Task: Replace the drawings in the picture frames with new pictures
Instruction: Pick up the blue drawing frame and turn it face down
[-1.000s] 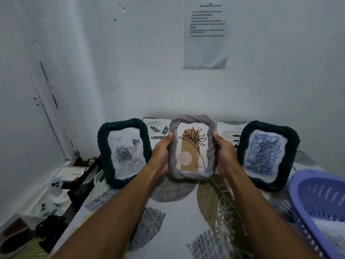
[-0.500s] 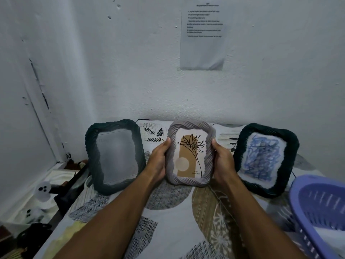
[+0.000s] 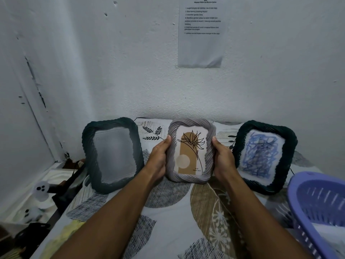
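Your left hand (image 3: pixel 157 160) and right hand (image 3: pixel 223 159) curl fingers round the grey ribbed plastic picture frame (image 3: pixel 191 152), steadying it upright between both dark-green frames (image 3: pixel 112 155).

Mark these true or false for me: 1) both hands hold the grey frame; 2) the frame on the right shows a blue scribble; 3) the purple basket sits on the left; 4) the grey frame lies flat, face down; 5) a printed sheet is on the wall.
1) True: the left hand and right hand grip the sides of the grey frame.
2) True: the right dark green frame holds a blue scribble.
3) False: the purple basket is at the lower right.
4) False: it is held upright, its plant print facing the camera.
5) True: the printed sheet hangs above the frames.
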Motion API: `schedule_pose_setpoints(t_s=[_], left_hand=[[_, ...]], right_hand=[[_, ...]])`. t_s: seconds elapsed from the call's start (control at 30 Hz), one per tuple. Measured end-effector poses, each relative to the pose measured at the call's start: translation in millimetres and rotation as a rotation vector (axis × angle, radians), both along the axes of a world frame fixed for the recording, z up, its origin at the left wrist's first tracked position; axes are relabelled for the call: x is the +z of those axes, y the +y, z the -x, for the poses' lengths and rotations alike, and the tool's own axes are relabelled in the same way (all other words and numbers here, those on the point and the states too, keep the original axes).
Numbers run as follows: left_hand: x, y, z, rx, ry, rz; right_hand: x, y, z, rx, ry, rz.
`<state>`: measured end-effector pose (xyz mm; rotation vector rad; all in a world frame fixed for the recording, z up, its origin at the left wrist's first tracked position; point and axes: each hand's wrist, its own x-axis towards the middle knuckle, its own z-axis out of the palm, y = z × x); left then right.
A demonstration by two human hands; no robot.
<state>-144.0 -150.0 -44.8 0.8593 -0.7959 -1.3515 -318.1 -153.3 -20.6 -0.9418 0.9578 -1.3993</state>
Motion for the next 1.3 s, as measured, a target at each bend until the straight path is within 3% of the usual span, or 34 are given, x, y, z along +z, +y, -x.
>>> schedule_pose_setpoints(t_s=[0.3,0.5,0.63,0.73,0.83,0.97,1.1,1.3], left_hand=[[12,15,-1,0.043,-0.194,-0.016],[26,38,-2,0.190,-0.395,-0.012],[36,60,-7,0.421,-0.737,0.108],[52,80,5,0.498,-0.813,0.254],[70,89,33,0.447,-0.842,0.379],[78,77,89,0.250,-0.734,0.441],[72,52,137,0.065,-0.681,0.302],[66,11,170,-0.051,-0.751,0.096]], right_hand=[[-1,15,1,-0.075,0.163,0.033],[-3,46,-10,-0.334,0.436,0.071],[5,77,-16,-0.431,0.607,0.160],[24,95,-9,-0.467,0.616,0.200],[55,102,21,-0.541,0.540,0.188],[86,95,82,-0.603,0.511,0.064],[96,75,135,-0.585,0.462,-0.071],[94,41,156,-0.397,0.361,-0.210]])
